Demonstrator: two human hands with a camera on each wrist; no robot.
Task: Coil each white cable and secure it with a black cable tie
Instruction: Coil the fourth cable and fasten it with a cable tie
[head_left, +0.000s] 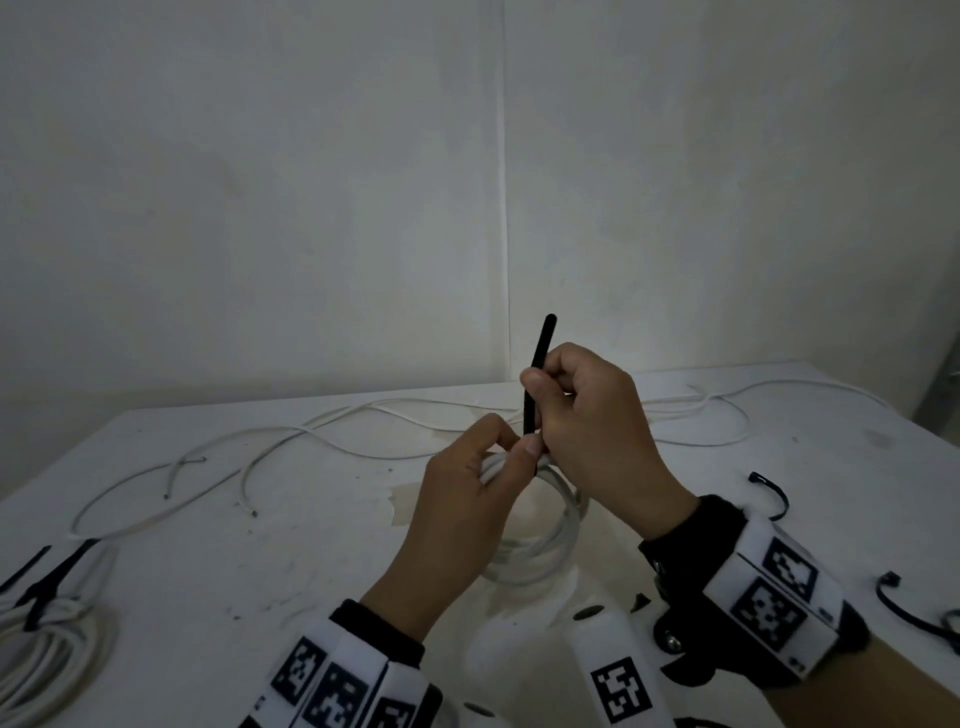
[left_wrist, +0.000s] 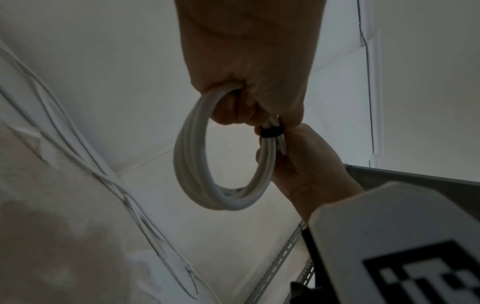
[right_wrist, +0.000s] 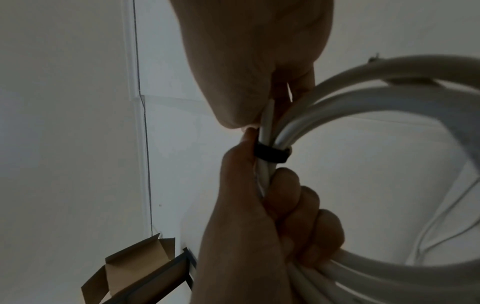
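A coil of white cable (head_left: 550, 551) hangs above the white table (head_left: 208, 571). My left hand (head_left: 511, 447) grips the coil's top with curled fingers. A black cable tie (head_left: 543, 353) is wrapped round the strands there, and its tail sticks straight up. My right hand (head_left: 535, 384) pinches that tail just above the coil. In the left wrist view the tie's band (left_wrist: 271, 132) sits snug on the coil (left_wrist: 187, 154) between the left hand (left_wrist: 246, 61) and the right hand (left_wrist: 306, 164). The right wrist view shows the band (right_wrist: 271, 155) above the left hand's fingers (right_wrist: 285, 195).
Loose white cables (head_left: 311, 431) trail across the back of the table. A tied coil (head_left: 47, 634) with a black tie (head_left: 47, 577) lies at the left edge. Spare black ties (head_left: 774, 493) (head_left: 904, 608) lie on the right. A wall stands close behind.
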